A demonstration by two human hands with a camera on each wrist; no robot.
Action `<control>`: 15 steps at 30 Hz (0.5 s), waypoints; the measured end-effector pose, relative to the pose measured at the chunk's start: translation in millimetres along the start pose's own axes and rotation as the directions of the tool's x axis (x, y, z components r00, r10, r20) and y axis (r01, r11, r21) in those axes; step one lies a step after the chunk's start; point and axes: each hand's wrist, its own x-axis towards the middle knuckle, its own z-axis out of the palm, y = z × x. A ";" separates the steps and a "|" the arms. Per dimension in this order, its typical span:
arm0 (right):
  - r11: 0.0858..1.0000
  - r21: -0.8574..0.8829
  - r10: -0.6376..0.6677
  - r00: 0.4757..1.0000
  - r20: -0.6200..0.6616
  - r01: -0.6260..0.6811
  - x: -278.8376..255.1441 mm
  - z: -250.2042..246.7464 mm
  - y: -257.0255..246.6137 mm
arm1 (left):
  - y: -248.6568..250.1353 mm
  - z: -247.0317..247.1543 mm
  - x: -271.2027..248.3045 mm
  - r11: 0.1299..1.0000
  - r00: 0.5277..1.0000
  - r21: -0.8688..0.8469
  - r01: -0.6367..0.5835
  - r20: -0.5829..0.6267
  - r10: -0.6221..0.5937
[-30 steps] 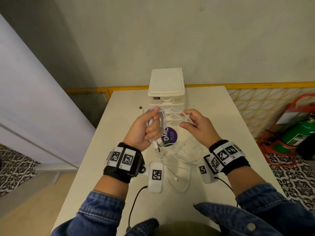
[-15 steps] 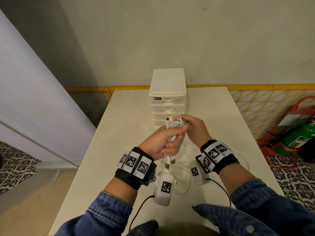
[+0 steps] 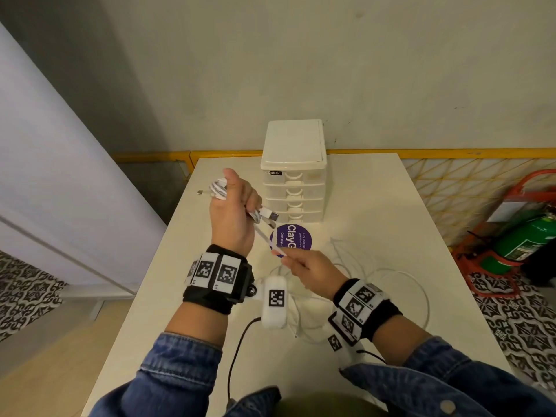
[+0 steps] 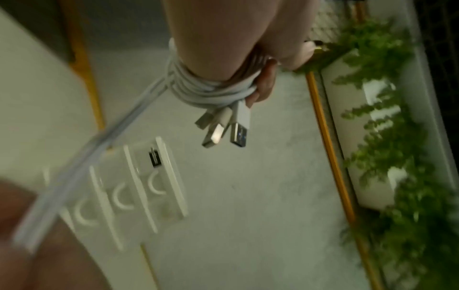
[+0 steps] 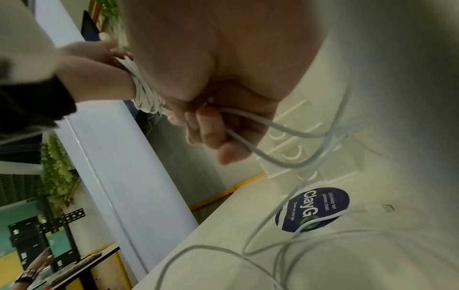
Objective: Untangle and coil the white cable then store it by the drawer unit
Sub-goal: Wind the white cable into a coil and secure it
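pale table (image 3: 376, 206) under both hands: left hand (image 3: 233, 218) fisted round the coiled white cable (image 4: 198, 88), right hand (image 3: 313, 270) pinching the taut strand just below; feed slack evenly, keeping each wrap snug.

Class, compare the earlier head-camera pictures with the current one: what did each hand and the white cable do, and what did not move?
The left hand, gripping the white cable bundle, swung out to the left and rose, away from the drawer unit. The right hand drew back toward the body, pinching a strand now stretched taut between the hands. The drawer unit, purple sticker and table stayed put.
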 end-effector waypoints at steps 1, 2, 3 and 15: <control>1.000 -0.022 -0.012 1.000 0.014 0.013 -0.6 1.6 -0.8 | -0.5 -4.3 1.2 0.991 0.999 0.122 -0.048 -0.002 0.049; 0.999 -0.047 -0.018 0.999 0.030 0.019 -0.4 2.8 0.4 | -1.4 -8.9 2.2 0.969 0.996 0.233 -0.081 -0.006 0.085; 0.997 -0.075 -0.017 0.999 0.040 0.020 -1.0 3.0 0.5 | -1.4 -13.2 3.3 0.941 0.994 0.324 -0.101 -0.013 0.111; 0.952 -0.144 -0.291 0.945 -0.152 0.270 -2.4 -22.8 -40.3 | -32.2 -24.4 -10.0 0.565 0.932 0.815 -0.130 0.295 -0.211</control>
